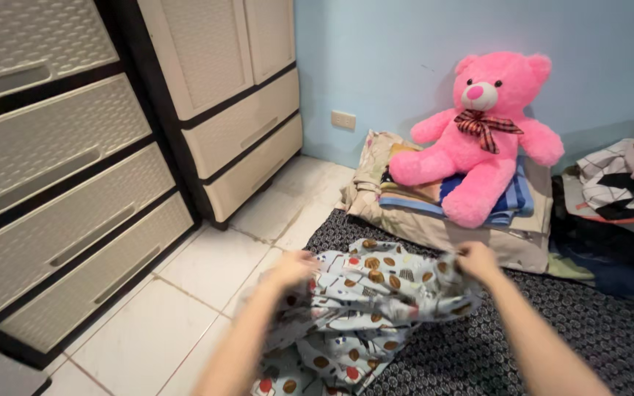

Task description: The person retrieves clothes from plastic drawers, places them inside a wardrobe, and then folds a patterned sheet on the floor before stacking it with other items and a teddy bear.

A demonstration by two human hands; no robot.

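Note:
I hold up a pale blue patterned cloth (pixel 365 308) with brown and red prints, stretched between both hands over the floor. My left hand (pixel 293 268) grips its left top edge. My right hand (pixel 476 262) grips its right top edge. The rest of the cloth hangs crumpled below, partly hiding my forearms and the dark patterned mat (pixel 493 345) beneath it.
A pink teddy bear (pixel 482 132) sits on folded blankets and a pillow (pixel 434 220) against the blue wall. Cream plastic drawer cabinets (pixel 60 205) and a second cabinet (pixel 236 103) stand at left. More crumpled bedding (pixel 625 183) lies at right. White floor tiles (pixel 207 271) show.

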